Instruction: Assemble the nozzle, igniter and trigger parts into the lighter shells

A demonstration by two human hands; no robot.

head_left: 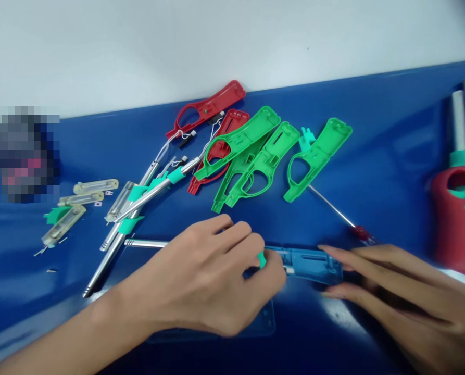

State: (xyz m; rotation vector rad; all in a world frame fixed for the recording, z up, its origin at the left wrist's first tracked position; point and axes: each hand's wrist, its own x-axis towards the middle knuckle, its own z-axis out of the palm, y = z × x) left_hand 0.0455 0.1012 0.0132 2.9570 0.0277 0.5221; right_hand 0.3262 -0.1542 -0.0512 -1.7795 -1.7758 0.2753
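Observation:
A blue lighter shell lies flat on the blue table near me, with a metal tube sticking out to its left. My left hand curls over the shell's left part and pinches a small teal piece against it. My right hand rests at the shell's right end, fingers stretched along it and touching its edge. Another blue shell half shows partly under my left hand.
Green shell halves and red ones lie in a heap at the back. Metal tubes with teal collars and clear small tanks lie left. A thin rod with a red tip and assembled lighters are right.

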